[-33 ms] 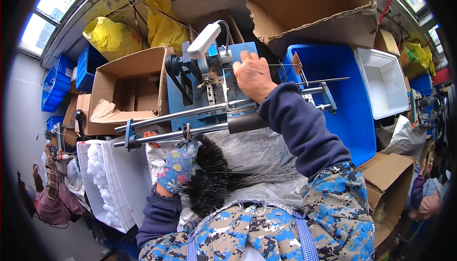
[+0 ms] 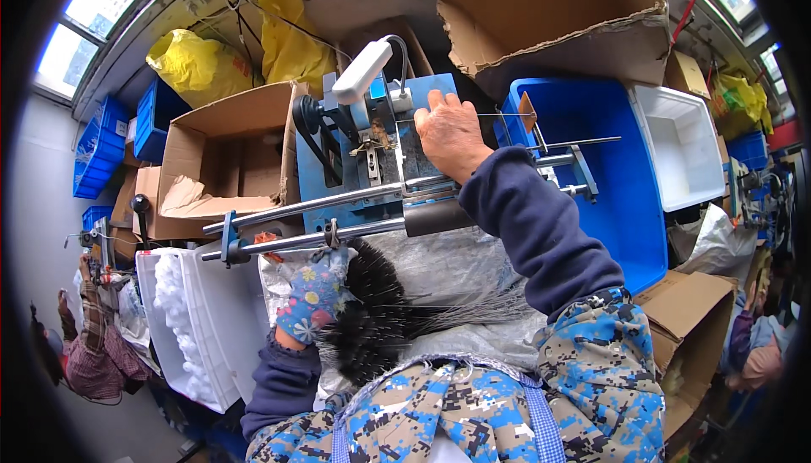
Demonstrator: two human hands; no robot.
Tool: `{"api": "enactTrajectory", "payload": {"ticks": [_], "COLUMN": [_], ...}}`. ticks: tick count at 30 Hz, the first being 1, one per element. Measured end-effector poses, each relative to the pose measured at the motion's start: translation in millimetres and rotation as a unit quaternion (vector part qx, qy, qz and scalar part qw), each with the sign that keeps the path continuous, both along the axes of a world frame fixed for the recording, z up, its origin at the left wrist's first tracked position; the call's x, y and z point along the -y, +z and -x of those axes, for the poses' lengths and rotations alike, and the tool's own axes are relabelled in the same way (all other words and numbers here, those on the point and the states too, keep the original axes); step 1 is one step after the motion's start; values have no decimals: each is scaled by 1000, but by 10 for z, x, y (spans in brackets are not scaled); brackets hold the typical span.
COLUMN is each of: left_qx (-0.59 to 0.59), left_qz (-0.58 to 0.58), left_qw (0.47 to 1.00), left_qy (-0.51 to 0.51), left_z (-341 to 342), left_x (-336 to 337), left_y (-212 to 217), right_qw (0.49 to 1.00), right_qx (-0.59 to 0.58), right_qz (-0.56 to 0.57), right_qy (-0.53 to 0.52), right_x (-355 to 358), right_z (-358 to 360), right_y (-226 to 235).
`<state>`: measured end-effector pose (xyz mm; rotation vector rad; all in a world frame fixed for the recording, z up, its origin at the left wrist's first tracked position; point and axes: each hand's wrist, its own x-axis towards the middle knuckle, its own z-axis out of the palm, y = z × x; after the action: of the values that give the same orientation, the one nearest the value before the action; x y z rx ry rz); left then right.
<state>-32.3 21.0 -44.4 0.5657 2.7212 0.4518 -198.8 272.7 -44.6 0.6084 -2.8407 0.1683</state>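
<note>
My right hand (image 2: 454, 138) is bare, on the blue bench machine (image 2: 321, 197) just right of its metal clamp parts (image 2: 372, 163). Its fingers are curled together over a thin wire (image 2: 498, 115) that sticks out to the right. My left hand (image 2: 312, 294), in a blue flowered glove, is below the machine's front rail, against a bundle of black bristle brushes (image 2: 372, 311). Thin wire stems (image 2: 473, 313) fan out rightward from the bundle over a pale plastic sheet. The left fingers are mostly hidden, so their grip does not show.
Steel rails (image 2: 312, 209) cross in front of me. A white bin (image 2: 232, 328) with white fluff stands at left, a blue bin (image 2: 625, 201) and white tub (image 2: 684, 150) at right. Cardboard boxes (image 2: 228, 159) and yellow bags (image 2: 198, 66) sit behind. Other people (image 2: 101, 353) work at both sides.
</note>
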Motion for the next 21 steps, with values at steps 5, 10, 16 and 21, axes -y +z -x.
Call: {"api": "enactTrajectory", "payload": {"ticks": [5,10,16,21], "left_qx": [-160,-242,-207,-154], "left_qz": [-74,-155,-546,-607], "left_qw": [984,957,794,752], "left_qy": [-19,48,171,207], "left_z": [26,-21,-61,-32], "left_x": [-13,-40,-24,-69], "left_y": [123,411,762,771], "right_qw": [999,999,995,997], "right_qx": [-28,-33,25,54], "right_qz": [-27,-10,99,57], "right_qy": [13,21,23,-19], "right_x": [4,-1,11,-43], "right_z": [-22,-3,103,61], "right_y": [-35,-73,-176,-86]}}
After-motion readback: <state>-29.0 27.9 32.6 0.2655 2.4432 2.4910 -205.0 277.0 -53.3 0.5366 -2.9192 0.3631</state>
